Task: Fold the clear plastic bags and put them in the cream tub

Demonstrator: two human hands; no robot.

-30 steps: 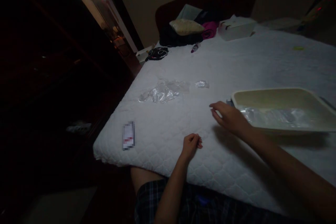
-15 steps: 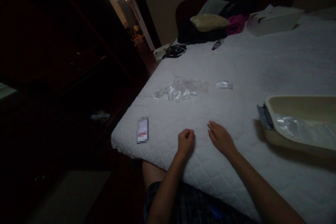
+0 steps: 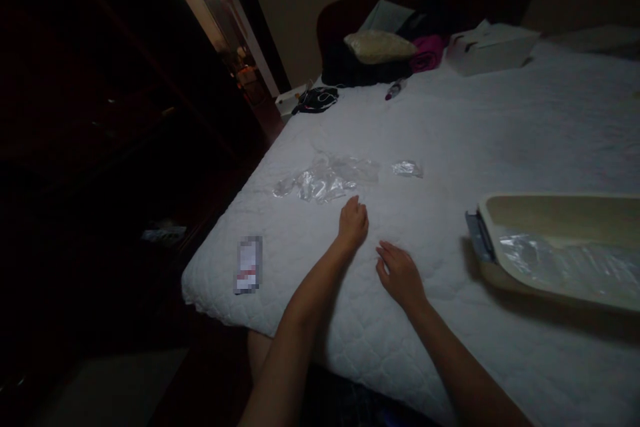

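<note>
My left hand (image 3: 353, 221) reaches forward over the white quilted bed, fingers loosely bent and nothing visible in them. Just beyond its fingertips lies a crumpled heap of clear plastic bags (image 3: 320, 180), apart from the hand. A smaller folded clear plastic packet (image 3: 407, 169) rests to the right of that heap. Closer to me, my right hand (image 3: 401, 275) hovers at or just over the bedding, its fingers apart and holding nothing. To its right stands a beige plastic bin (image 3: 483, 273) with a grey clip on its end and clear plastic packets (image 3: 560, 257) inside.
A phone-like item (image 3: 249, 265), blurred out, lies near the bed's left corner. Toward the headboard are a cushion (image 3: 380, 47), a magenta cloth roll (image 3: 427, 53), a white box (image 3: 493, 48), a small bottle (image 3: 395, 89) and a black cable bundle (image 3: 317, 100).
My left hand has moved forward, close to the heap of plastic bags, and its fingers have loosened from a curl. My right hand stays low over the bed. The view has shifted slightly right.
</note>
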